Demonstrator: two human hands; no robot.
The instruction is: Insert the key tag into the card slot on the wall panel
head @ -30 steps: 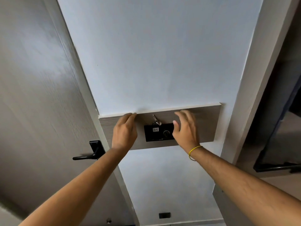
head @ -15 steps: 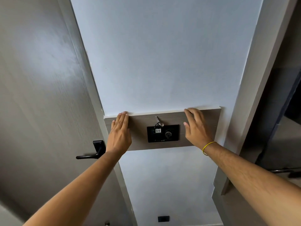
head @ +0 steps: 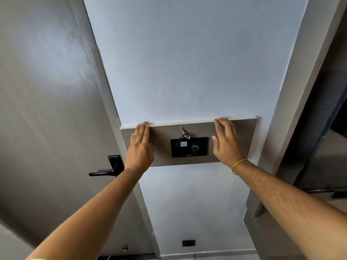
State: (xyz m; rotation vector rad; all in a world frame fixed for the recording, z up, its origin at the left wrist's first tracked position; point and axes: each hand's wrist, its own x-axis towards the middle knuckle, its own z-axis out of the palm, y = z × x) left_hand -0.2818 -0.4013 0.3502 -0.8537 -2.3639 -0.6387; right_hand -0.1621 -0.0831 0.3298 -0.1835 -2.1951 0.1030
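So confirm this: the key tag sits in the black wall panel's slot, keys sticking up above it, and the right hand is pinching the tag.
Not the last part. In the head view the right hand lies open on the wooden board beside the black wall panel, clear of the key tag. The keys do stick up above it.

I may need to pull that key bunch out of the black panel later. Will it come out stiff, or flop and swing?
Likely floppy: the key bunch hangs on a short chain and rings above the tag seated in the black panel. Probably light, being small. The metal parts may swing and tap the wooden board.
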